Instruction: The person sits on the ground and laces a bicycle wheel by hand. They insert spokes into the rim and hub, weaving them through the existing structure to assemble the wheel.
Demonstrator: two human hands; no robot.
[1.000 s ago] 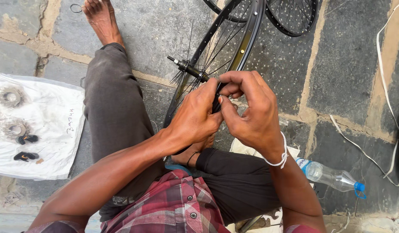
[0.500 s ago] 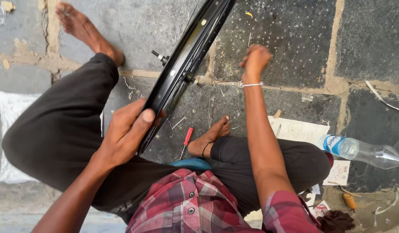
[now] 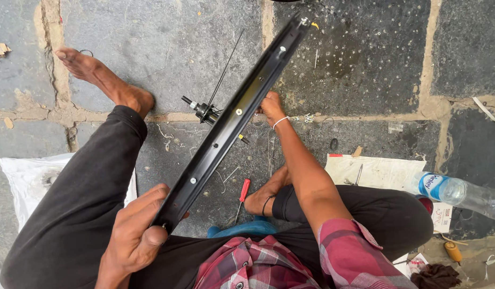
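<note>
**A:** So where's the wheel sitting compared to the hands here?

**B:** The black bicycle rim (image 3: 226, 128) runs on a diagonal, edge-on to the camera, from the lap up to the top of the frame. The left hand (image 3: 137, 235) has its near end: fingers curled round the rim, thumb along the side, a proper closed grip. The hub (image 3: 204, 111) with its axle pokes out on the left of the rim about halfway up, one thin spoke (image 3: 226, 67) sticking up from it.

**A:** And the right hand?

**B:** The right hand (image 3: 270, 105) is stretched out past the rim, down by the stone floor (image 3: 167, 48) just to the right of the hub. It looks loosely bunched, and it's partly behind the rim, so I can't tell if it's got anything in it.

**A:** Any packaging lying around?

**B:** A clear plastic bottle (image 3: 461, 194) on its side at the right edge, with a blue and white label band. It lies next to a flat whitish sheet (image 3: 381, 171) with a red corner. A white plastic bag (image 3: 31, 179) is at the far left behind the knee. There's also a small red-handled screwdriver (image 3: 242, 194) on the floor by the foot.
</note>
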